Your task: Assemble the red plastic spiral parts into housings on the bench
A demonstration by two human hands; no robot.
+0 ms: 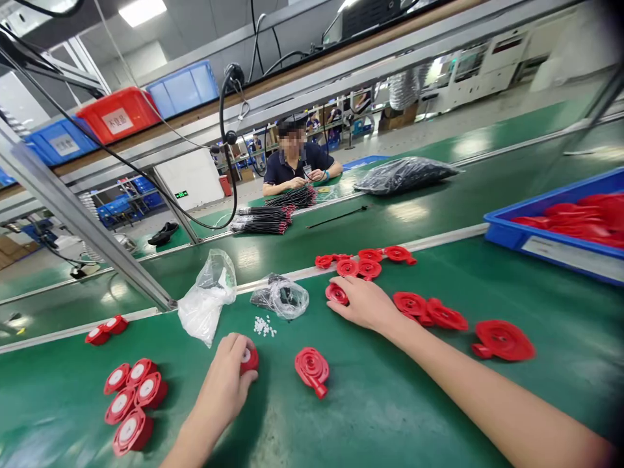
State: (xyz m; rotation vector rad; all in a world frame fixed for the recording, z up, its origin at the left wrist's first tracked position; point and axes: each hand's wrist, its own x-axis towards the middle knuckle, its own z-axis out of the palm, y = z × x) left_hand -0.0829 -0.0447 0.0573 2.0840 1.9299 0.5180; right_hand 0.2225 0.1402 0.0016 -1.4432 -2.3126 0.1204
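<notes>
My left hand is closed around a red round part with a white centre, just above the green bench. Reaching further out, my right hand has its fingers round a red plastic housing at the edge of a group of similar red housings. Between the hands a single red housing with a short spout lies on the bench. Several red parts with white centres stand at the left. More spouted housings lie beside my right forearm.
Small white pieces lie near a clear bag of white pieces and a bag of dark parts. A blue tray of red parts stands right. Across the conveyor a person handles cables. A metal post rises left.
</notes>
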